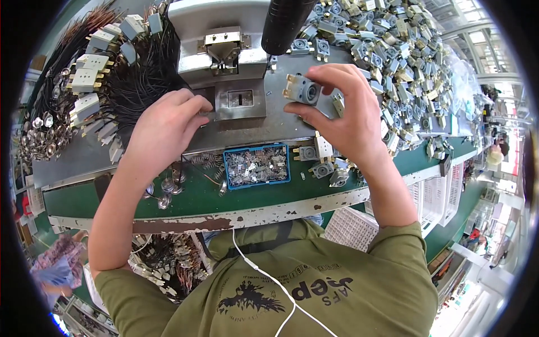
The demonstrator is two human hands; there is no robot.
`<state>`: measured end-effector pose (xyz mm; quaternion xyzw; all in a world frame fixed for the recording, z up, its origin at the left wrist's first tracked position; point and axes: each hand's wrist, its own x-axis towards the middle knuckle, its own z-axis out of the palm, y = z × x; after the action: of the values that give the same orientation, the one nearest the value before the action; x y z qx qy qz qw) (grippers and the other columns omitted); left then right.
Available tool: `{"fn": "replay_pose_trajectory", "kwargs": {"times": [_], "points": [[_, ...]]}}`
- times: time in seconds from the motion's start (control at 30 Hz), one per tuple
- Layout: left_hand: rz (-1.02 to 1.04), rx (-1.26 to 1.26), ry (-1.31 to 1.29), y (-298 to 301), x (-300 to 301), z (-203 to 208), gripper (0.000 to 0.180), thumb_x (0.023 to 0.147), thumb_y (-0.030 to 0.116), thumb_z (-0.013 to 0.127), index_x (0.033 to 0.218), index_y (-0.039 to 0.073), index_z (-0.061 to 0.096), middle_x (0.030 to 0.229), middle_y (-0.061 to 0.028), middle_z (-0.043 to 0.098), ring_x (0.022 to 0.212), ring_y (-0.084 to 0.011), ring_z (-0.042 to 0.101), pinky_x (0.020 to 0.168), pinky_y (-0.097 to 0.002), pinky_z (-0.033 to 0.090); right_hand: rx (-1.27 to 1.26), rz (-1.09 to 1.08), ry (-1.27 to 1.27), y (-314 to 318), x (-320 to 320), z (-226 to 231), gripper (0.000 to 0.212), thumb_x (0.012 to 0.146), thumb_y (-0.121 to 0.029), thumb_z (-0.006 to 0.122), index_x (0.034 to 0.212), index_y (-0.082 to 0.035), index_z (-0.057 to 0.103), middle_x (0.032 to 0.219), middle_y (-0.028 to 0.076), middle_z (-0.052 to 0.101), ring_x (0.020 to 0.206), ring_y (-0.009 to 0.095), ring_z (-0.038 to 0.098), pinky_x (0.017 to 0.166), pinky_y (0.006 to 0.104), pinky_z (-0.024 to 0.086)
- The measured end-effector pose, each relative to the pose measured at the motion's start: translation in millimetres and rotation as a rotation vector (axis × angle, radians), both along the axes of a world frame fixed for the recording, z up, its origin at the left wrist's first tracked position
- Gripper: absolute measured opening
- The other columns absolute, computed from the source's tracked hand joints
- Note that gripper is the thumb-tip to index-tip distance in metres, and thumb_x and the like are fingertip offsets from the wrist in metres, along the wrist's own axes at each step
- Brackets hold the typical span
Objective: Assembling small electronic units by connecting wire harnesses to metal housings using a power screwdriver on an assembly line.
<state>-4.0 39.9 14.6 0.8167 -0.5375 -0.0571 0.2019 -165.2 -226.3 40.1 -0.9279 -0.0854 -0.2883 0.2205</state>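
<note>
My right hand (355, 109) grips a grey plastic socket housing (306, 91) between thumb and forefinger. Brass terminals stick out of its left end, and a round recess shows on the face turned toward me. My left hand (167, 119) is closed in a pinch just left of the metal fixture block (254, 108); whatever lies between those fingertips is too small to make out. The block has a rectangular pocket with a dark slot, nothing seated in it. Above and behind it stands the press head (224, 48), apart from both hands.
A blue tray (257, 184) of small metal clips sits at the bench's front. Grey housings (387, 62) are heaped at the right. Wired housings (87, 73) with black leads and metal cups (50, 147) crowd the left. A black cylinder (283, 25) hangs overhead.
</note>
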Motion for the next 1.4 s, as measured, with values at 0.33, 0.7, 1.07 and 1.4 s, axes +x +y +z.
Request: {"fn": "replay_pose_trajectory", "kwargs": {"times": [0.33,0.7,1.07,1.4], "points": [[0.071,-0.067,0.147,6.2,3.6,10.3,0.015,0.092,0.008,0.068,0.105,0.004,0.063,0.096,-0.0130,0.065,0.092,-0.0335,0.066,0.080,-0.0422,0.053,-0.031,0.079,0.131,29.7,18.9,-12.9,0.028,0.081,-0.009,0.083,0.105,-0.010,0.068,0.117,0.008,0.068,0.093,0.027,0.070,0.075,0.0358,0.056],[0.047,-0.183,0.139,10.7,18.7,14.9,0.016,0.093,0.008,0.071,0.108,0.004,0.067,0.092,-0.0066,0.065,0.077,-0.0187,0.060,0.065,-0.0319,0.047,-0.031,0.069,0.430,34.7,40.8,-33.0,0.035,0.086,-0.020,0.081,0.120,-0.014,0.073,0.117,0.008,0.071,0.077,0.026,0.070,0.070,0.0347,0.057],[0.056,-0.178,0.187,8.8,11.4,18.6,0.018,0.091,0.011,0.072,0.105,0.001,0.066,0.096,-0.0137,0.070,0.086,-0.0317,0.069,0.078,-0.0384,0.055,-0.065,0.018,0.150,45.9,41.4,-60.4,0.024,0.084,-0.015,0.079,0.108,-0.014,0.075,0.108,0.004,0.072,0.094,0.027,0.067,0.082,0.0387,0.055],[0.091,-0.384,0.719,5.7,8.2,31.8,0.018,0.098,0.005,0.069,0.115,-0.001,0.068,0.102,-0.0049,0.075,0.096,-0.0086,0.070,0.084,-0.0233,0.055,0.253,0.241,-0.039,77.9,59.2,-24.9,0.026,0.086,0.005,0.077,0.110,-0.004,0.075,0.098,0.009,0.076,0.087,0.021,0.075,0.076,0.0306,0.058]]}}
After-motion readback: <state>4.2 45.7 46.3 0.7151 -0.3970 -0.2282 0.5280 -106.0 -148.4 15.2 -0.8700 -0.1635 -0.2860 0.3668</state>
